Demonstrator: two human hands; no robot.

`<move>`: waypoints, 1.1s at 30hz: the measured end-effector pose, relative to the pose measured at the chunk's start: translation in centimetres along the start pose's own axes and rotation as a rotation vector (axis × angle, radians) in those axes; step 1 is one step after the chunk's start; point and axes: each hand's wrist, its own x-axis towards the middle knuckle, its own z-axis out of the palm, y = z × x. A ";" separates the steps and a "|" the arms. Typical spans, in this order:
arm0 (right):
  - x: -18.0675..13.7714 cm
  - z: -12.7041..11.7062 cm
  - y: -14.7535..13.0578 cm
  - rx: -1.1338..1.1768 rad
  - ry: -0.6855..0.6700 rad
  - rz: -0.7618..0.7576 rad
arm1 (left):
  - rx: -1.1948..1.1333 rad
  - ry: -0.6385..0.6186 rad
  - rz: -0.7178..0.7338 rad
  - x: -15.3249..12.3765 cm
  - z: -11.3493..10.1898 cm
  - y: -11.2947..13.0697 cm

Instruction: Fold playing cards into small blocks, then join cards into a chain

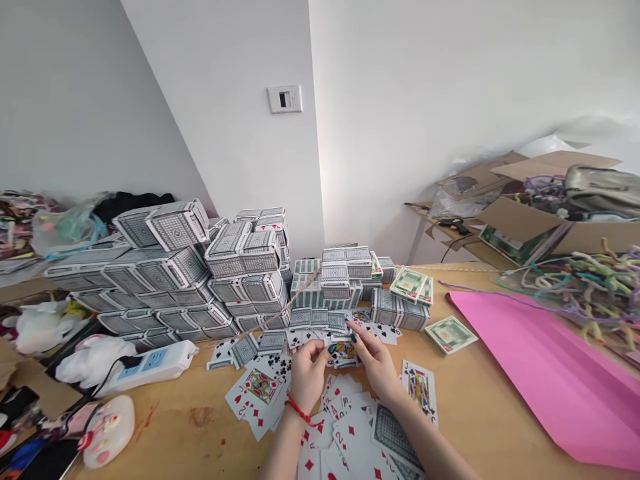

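My left hand, with a red string round its wrist, and my right hand meet over a spread of loose playing cards on the wooden table. Both hands have their fingers curled in a pinch around a face card lying between them. More cards lie face up and face down beneath my forearms. Just beyond the fingers stands a low row of card packs.
A tall stack of boxed card decks fills the back left. A white power strip lies left, pink paper right, with tangled pipe cleaners and cardboard boxes behind. Green-backed decks sit nearby.
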 end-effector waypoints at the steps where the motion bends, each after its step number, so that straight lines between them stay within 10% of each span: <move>1: 0.0 0.0 0.0 -0.027 0.008 -0.019 | 0.034 -0.004 0.020 0.0 0.0 0.0; 26: -0.5 0.3 -1.0 0.026 -0.325 0.131 | 0.155 -0.032 0.205 -0.6 -0.7 1.0; 33: -0.5 0.5 -0.6 0.134 -0.202 0.170 | -0.313 -0.031 -0.079 -0.4 -0.5 1.1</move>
